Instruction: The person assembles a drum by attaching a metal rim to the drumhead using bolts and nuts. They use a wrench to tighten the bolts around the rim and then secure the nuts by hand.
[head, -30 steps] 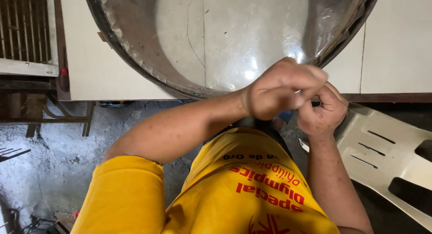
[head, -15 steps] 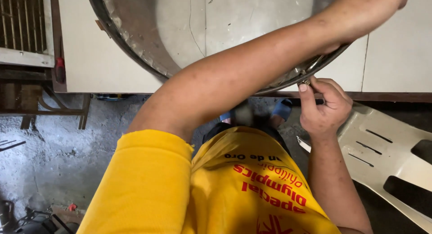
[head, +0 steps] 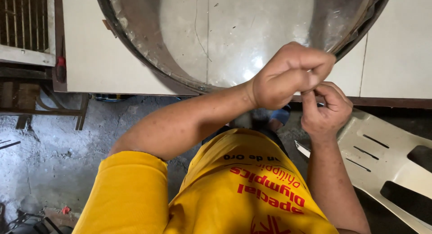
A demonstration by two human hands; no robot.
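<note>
Two hands joined at the rim of a large round grey metal drum (head: 234, 40).

Left hand (head: 288, 76) is closed in a fist just below the drum rim; right hand (head: 326, 110) is curled, fingertips touching it. Anything pinched between them cannot be told. A cream slotted plastic chair (head: 382, 157) is seen below-right of the drum, a pale panelled wall (head: 103, 58) behind.

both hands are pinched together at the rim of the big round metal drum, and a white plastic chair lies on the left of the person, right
Not quite: in the head view the white plastic chair lies on the person's right. The left hand and right hand do meet at the rim of the round metal drum.
</note>
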